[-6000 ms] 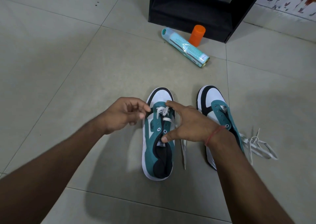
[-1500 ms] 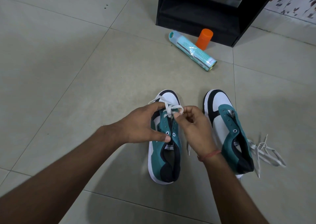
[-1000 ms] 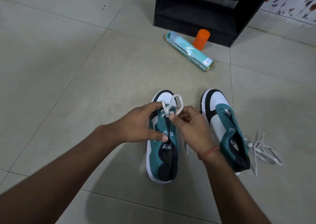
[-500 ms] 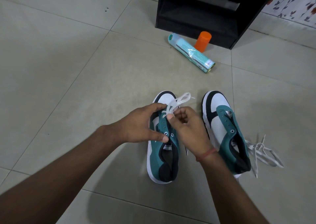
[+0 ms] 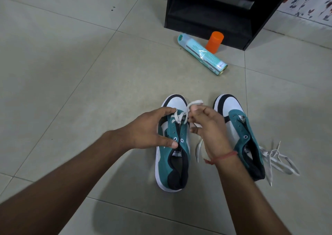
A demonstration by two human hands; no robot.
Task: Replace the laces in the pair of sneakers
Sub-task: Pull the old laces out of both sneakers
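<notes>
Two teal, white and black sneakers stand side by side on the tiled floor. The left sneaker has a white lace crossed through its front eyelets. My left hand grips this shoe's left side, thumb by a rear eyelet. My right hand pinches the lace above the toe; a free end hangs beside the shoe. The right sneaker has bare eyelets. A loose white lace lies tangled on the floor to its right.
A teal spray can lies on its side farther out, next to an upright orange cap. Behind them stands a black cabinet. A floral patterned surface is at the top right.
My right hand has drawn the lace up and to the right through the front eyelets; the loop above the toe has shortened. My left hand stays on the shoe.
</notes>
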